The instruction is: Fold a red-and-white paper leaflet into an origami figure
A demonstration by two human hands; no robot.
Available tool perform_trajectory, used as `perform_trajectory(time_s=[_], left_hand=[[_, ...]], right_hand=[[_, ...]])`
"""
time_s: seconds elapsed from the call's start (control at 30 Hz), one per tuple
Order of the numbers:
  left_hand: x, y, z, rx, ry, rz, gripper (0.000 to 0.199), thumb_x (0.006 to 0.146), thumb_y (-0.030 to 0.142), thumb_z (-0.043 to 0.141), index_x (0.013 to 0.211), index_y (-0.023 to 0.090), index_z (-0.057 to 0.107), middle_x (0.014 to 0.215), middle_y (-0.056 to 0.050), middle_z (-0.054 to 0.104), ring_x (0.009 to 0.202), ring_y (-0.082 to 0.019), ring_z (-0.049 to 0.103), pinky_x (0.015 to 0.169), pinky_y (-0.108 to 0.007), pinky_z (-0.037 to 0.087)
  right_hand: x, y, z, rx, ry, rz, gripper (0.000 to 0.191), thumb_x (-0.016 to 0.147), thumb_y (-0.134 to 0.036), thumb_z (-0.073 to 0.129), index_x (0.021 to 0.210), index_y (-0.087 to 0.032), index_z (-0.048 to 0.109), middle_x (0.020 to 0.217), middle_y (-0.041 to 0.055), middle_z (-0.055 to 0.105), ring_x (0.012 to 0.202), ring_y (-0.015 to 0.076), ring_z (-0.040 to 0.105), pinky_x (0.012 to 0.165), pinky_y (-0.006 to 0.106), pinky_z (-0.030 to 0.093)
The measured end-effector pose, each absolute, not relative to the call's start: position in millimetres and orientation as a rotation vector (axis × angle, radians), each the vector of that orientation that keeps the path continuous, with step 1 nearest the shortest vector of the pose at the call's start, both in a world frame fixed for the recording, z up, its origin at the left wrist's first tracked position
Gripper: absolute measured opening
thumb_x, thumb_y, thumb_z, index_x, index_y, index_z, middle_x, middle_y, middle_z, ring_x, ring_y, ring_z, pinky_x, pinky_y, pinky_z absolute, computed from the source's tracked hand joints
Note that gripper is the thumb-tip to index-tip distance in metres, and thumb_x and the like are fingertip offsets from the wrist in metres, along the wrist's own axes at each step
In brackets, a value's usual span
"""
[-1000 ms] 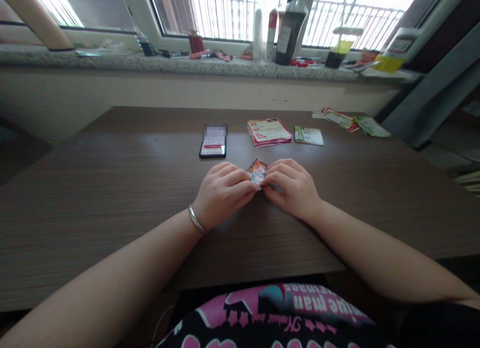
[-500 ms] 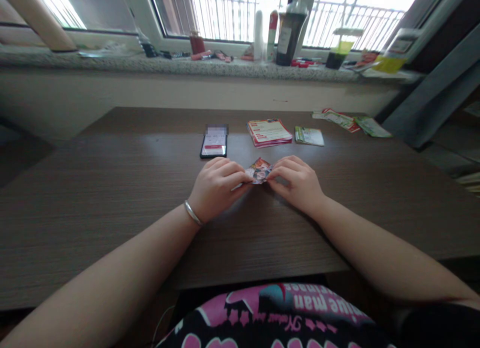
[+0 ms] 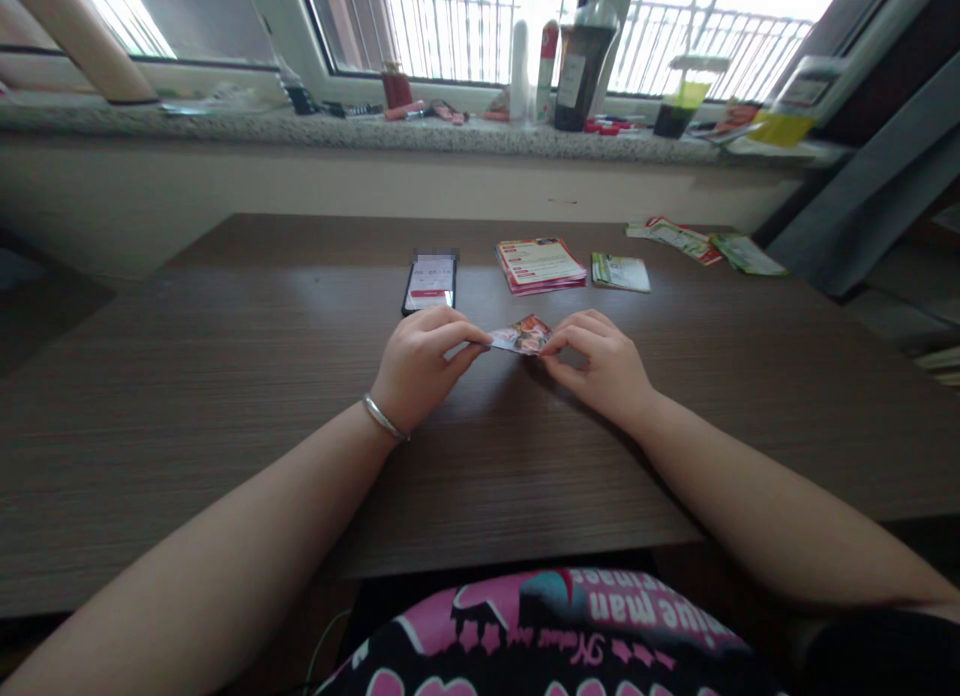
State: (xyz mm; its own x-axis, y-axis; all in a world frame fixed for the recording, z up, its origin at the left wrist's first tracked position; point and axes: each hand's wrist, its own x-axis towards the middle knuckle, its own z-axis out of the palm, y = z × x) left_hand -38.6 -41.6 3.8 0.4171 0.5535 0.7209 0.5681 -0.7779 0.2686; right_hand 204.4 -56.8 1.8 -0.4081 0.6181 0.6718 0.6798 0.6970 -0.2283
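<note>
A small printed piece of paper (image 3: 523,335), with a colourful picture in red, orange and pale tones, is stretched between my hands just above the table. Its left edge is pinched between thumb and fingers of my left hand (image 3: 427,361), which has a silver bangle at the wrist. On the opposite side, my right hand (image 3: 600,361) grips the right corner in a similar pinch. Fingertips hide both ends of the paper. Directly beyond my left hand lies a phone (image 3: 430,280) with a lit screen.
A stack of printed cards (image 3: 541,266) lies beyond the paper, beside a smaller stack of cards (image 3: 621,273). Torn-looking green and red wrappers (image 3: 682,240) are at the table's back right. Bottles (image 3: 581,71) and small items line the windowsill (image 3: 450,139).
My left hand has shifted slightly left and up, its fingertips now at the paper's left end. The paper looks flatter and more drawn out. My right hand has barely moved.
</note>
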Motion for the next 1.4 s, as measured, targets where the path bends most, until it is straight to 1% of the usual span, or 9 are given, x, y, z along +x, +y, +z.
perform_trajectory(time_s=[0.13,0.3,0.53,0.6,0.73,0.83,1.07,1.23,1.4], left_hand=[[-39.7,-39.7,3.6,-2.612,-1.12,-1.401,0.006,0.085,0.022,0.065,0.084,0.018,0.069,0.082,-0.003,0.065,0.079,-0.015,0.059,0.077,-0.03,0.049],[-39.1,-39.7,3.8,-2.62,-1.192,-1.51,0.002,0.082,0.017,0.067,0.08,0.018,0.068,0.079,-0.001,0.065,0.077,-0.014,0.059,0.076,-0.029,0.048],[-35.4,-42.0,5.1,-2.76,-1.229,-1.572,0.005,0.083,0.021,0.064,0.081,0.019,0.067,0.08,-0.001,0.063,0.079,-0.015,0.057,0.077,-0.03,0.047],[-34.0,-42.5,3.1,-2.807,-1.334,-1.61,0.008,0.083,0.026,0.063,0.083,0.019,0.068,0.08,-0.002,0.061,0.077,-0.015,0.056,0.072,-0.029,0.046],[-30.1,-44.2,-0.4,-2.956,-1.638,-1.79,0.021,0.083,0.037,0.06,0.09,0.018,0.065,0.073,0.0,0.058,0.064,-0.012,0.053,0.058,-0.025,0.043],[-27.2,-46.4,0.1,-2.993,-1.784,-1.868,0.025,0.081,0.04,0.06,0.09,0.017,0.062,0.071,0.0,0.058,0.062,-0.012,0.054,0.057,-0.024,0.043],[-30.3,-46.1,-1.3,-2.817,-1.822,-1.623,0.024,0.083,0.039,0.056,0.084,0.016,0.063,0.071,-0.002,0.061,0.061,-0.013,0.055,0.055,-0.025,0.044],[-34.7,-47.7,3.4,-2.658,-1.499,-1.314,0.009,0.082,0.025,0.056,0.084,0.018,0.063,0.083,-0.002,0.063,0.073,-0.014,0.059,0.065,-0.026,0.048],[-35.3,-54.6,11.8,-2.487,-1.361,-1.103,0.013,0.082,0.018,0.053,0.089,0.019,0.064,0.086,-0.004,0.066,0.077,-0.017,0.061,0.069,-0.029,0.048]], right_hand=[[206.4,-54.6,-0.1,-1.026,-2.114,-0.085,0.006,0.082,-0.021,0.063,0.077,-0.021,0.064,0.081,0.0034,0.068,0.082,0.0189,0.06,0.076,0.033,0.049],[208.5,-51.7,-2.2,-1.04,-2.103,-0.102,0.007,0.082,-0.022,0.064,0.075,-0.021,0.064,0.082,0.0034,0.068,0.083,0.0193,0.06,0.076,0.033,0.049],[209.4,-50.8,-3.1,-1.098,-2.148,-0.14,0.008,0.083,-0.024,0.063,0.076,-0.022,0.066,0.083,0.0028,0.067,0.085,0.0202,0.059,0.075,0.033,0.048],[208.9,-51.1,-3.7,-1.118,-2.173,-0.155,0.008,0.083,-0.024,0.063,0.076,-0.023,0.066,0.084,0.0027,0.067,0.086,0.0202,0.059,0.074,0.032,0.048],[206.5,-52.1,-4.8,-1.145,-2.226,-0.168,0.008,0.083,-0.025,0.063,0.076,-0.023,0.067,0.086,0.0028,0.068,0.087,0.0203,0.059,0.074,0.032,0.048],[204.4,-52.3,-5.4,-1.162,-2.27,-0.144,0.01,0.084,-0.027,0.063,0.077,-0.023,0.068,0.085,0.0024,0.068,0.088,0.0202,0.059,0.076,0.032,0.047],[205.5,-52.5,-3.6,-1.151,-2.294,-0.12,0.012,0.086,-0.032,0.062,0.081,-0.023,0.069,0.087,0.0033,0.069,0.089,0.0206,0.059,0.077,0.033,0.048],[207.9,-54.0,-0.8,-1.084,-2.246,-0.111,0.009,0.086,-0.026,0.061,0.082,-0.024,0.068,0.088,0.0031,0.069,0.088,0.0197,0.059,0.079,0.033,0.048],[206.3,-57.1,3.5,-1.025,-2.169,-0.119,0.008,0.087,-0.026,0.06,0.086,-0.025,0.068,0.094,0.0031,0.07,0.093,0.0205,0.059,0.086,0.036,0.047]])
